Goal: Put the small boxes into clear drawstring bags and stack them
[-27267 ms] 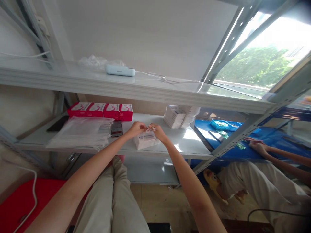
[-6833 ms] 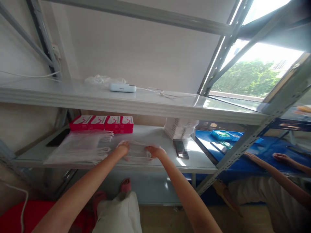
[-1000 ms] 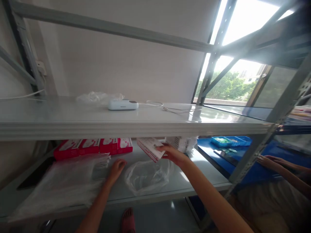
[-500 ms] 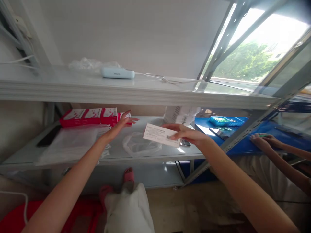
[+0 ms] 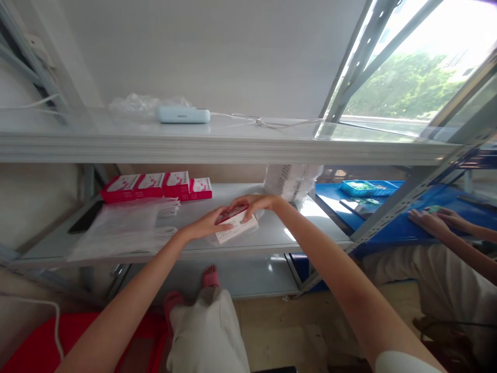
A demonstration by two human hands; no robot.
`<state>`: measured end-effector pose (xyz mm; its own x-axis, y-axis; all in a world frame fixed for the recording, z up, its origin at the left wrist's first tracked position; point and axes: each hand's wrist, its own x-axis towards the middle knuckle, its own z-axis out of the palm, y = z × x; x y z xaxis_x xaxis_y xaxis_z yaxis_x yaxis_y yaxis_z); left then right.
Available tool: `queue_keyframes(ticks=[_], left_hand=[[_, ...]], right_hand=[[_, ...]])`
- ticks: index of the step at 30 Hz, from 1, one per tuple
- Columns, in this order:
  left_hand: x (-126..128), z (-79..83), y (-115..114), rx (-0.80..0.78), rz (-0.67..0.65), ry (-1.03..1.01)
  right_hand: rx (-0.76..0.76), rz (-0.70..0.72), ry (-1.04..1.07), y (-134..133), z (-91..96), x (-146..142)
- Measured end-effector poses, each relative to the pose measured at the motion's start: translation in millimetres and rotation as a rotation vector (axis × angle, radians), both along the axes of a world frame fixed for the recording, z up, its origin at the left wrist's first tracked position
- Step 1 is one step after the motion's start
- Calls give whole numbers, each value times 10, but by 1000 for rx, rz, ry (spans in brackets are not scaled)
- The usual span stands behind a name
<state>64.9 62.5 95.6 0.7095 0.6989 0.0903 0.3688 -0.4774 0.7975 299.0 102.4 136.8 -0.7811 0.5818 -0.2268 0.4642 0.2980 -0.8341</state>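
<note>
Both hands meet over the lower shelf (image 5: 272,241). My left hand (image 5: 207,225) and my right hand (image 5: 252,203) together hold a flat white and red box (image 5: 236,228), fingers closed on its left and right ends. The box lies on a clear plastic bag (image 5: 221,239) that rests on the shelf. Behind the hands stands a row of red boxes (image 5: 157,185). A pile of clear bags (image 5: 124,228) lies to the left.
A stack of white boxes (image 5: 291,181) stands at the shelf's right end. The upper shelf (image 5: 233,145) carries a light blue device (image 5: 183,114) with a cable. At right, another person's hands (image 5: 430,220) rest on a blue table with a blue tray (image 5: 361,187). A dark phone (image 5: 83,220) lies far left.
My right hand brought the white box down from mid-air onto the bag. My left hand came back from the red boxes and took the box's left end.
</note>
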Motion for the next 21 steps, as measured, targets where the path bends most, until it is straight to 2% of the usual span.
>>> queue_keyframes(ticks=[5, 12, 16, 19, 21], left_hand=[[20, -146, 140, 93, 94, -65], [-106, -247, 327, 292, 232, 131], [-120, -299, 390, 334, 201, 292], [-78, -272, 414, 410, 185, 423], [-46, -254, 425, 464, 186, 500]], right_hand=[[-12, -35, 69, 205, -127, -18], [-41, -73, 59, 475, -207, -85], [-116, -50, 38, 541, -266, -105], [-183, -47, 105, 600, -373, -77], [-170, -57, 119, 650, -472, -45]])
